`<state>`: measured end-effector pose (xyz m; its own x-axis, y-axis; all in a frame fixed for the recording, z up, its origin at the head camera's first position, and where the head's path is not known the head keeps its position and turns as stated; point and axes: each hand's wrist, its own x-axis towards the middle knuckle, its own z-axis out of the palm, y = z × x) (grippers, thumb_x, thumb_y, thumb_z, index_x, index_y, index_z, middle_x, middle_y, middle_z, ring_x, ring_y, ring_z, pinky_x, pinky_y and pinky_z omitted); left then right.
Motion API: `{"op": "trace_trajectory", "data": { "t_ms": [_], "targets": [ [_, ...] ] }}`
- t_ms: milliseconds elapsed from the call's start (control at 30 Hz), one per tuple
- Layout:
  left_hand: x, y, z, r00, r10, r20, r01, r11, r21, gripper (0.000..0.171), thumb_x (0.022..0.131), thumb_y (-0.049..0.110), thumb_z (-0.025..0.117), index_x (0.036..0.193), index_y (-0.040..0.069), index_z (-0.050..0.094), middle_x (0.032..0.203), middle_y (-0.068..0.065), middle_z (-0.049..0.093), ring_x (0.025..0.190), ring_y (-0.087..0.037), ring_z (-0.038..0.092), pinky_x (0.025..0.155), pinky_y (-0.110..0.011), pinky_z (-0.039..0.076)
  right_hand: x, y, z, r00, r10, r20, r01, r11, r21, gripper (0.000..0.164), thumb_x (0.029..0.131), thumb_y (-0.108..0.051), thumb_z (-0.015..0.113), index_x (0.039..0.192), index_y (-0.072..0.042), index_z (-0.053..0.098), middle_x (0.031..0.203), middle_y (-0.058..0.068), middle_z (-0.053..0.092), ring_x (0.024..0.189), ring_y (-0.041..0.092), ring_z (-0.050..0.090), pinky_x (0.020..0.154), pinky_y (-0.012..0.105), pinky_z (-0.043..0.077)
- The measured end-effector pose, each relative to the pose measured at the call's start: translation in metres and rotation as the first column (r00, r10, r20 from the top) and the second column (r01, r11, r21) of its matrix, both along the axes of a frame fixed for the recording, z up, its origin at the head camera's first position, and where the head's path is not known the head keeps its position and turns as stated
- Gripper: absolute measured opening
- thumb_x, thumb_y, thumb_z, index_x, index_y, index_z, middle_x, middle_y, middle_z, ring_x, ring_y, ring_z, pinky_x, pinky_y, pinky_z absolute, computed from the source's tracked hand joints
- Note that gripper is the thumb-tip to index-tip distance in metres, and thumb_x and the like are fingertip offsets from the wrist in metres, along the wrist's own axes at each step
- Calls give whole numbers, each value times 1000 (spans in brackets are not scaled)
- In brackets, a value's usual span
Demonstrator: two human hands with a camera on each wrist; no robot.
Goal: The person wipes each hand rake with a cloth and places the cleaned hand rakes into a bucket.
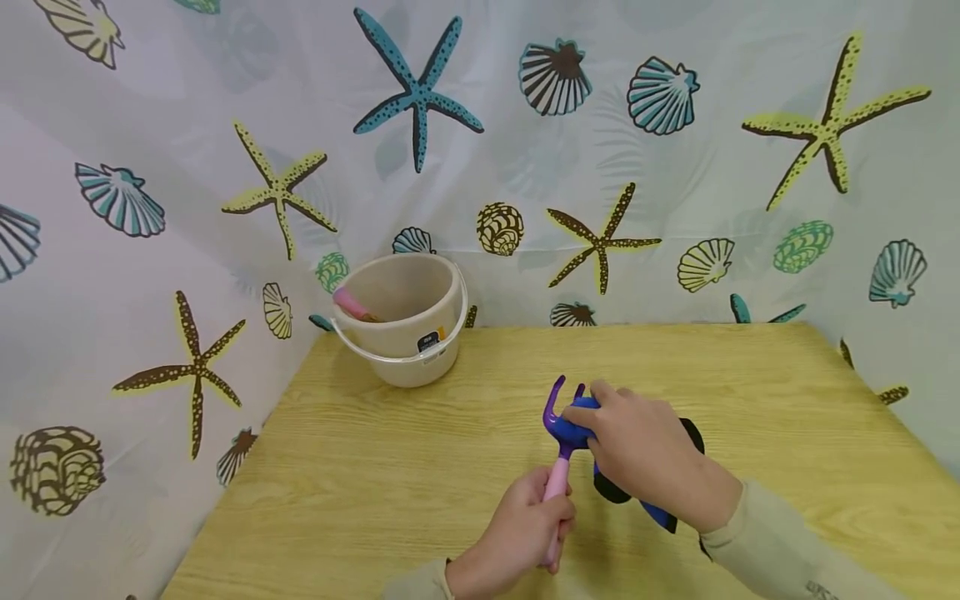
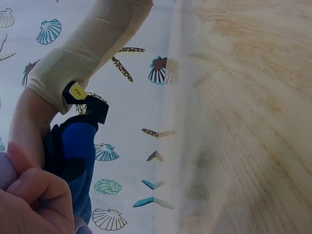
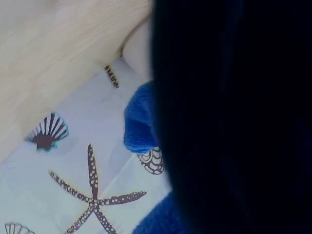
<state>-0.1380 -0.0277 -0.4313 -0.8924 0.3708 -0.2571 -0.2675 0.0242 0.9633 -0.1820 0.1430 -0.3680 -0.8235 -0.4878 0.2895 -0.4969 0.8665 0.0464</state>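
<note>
A small garden hand fork with a pink handle and purple prongs is held upright over the table, prongs away from me. My left hand grips its handle, fingers curled round it. At the fork's head, my right hand pinches a blue cloth with black edging against the metal. Part of the cloth hangs below the right palm. In the left wrist view the cloth hangs beside the left hand. Dark material hides much of the right wrist view, with blue plush cloth showing beside it.
On the wooden table, a beige bucket with a white handle stands at the back left. Inside it leans something with a pink handle. A curtain printed with starfish and shells surrounds the table's back and sides.
</note>
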Motion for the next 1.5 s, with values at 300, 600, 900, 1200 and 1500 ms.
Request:
{"op": "trace_trajectory", "data": {
  "t_ms": [300, 600, 900, 1200, 1500],
  "targets": [
    [0, 0, -5, 998, 9, -60, -10, 1000, -21, 16, 92, 9, 53, 108, 6, 50, 67, -2, 52, 43, -13, 43, 38, -24, 42, 20, -1, 12, 991, 39, 128, -42, 999, 25, 32, 82, -23, 81, 113, -29, 76, 122, 17, 67, 88, 27, 72, 51, 33, 56],
    [2, 1, -2, 999, -2, -42, 2, 1000, 0, 20, 90, 9, 55, 109, 5, 51, 68, -3, 53, 43, -13, 43, 38, -24, 42, 19, 3, -3, 996, 19, -89, -12, 997, 76, 30, 80, -20, 80, 108, -26, 77, 116, 14, 68, 90, 29, 69, 43, 31, 52],
    [4, 0, -2, 998, 41, -52, -41, 999, 11, 21, 87, 6, 54, 108, 5, 50, 66, -2, 51, 41, -12, 41, 37, -23, 41, 19, 12, -17, 987, -38, -155, 42, 999, 20, 34, 78, -17, 83, 110, -24, 75, 103, 13, 65, 84, 30, 69, 39, 31, 48],
    [2, 0, 1, 1000, 11, 15, -12, 994, 107, 21, 88, 7, 55, 108, 5, 48, 68, -3, 51, 45, -12, 42, 37, -23, 40, 20, 19, -19, 993, 12, -117, -20, 998, -67, 36, 78, -20, 84, 112, -27, 76, 102, 10, 64, 79, 21, 66, 45, 30, 53],
    [6, 0, 2, 999, -13, 42, 7, 990, 141, 21, 87, 6, 55, 106, 5, 48, 66, -2, 51, 43, -10, 41, 36, -21, 39, -6, 40, -34, 978, -27, -205, 21, 999, -29, 35, 79, -18, 84, 112, -22, 76, 101, 15, 64, 82, 29, 68, 44, 35, 54]
  ]
}}
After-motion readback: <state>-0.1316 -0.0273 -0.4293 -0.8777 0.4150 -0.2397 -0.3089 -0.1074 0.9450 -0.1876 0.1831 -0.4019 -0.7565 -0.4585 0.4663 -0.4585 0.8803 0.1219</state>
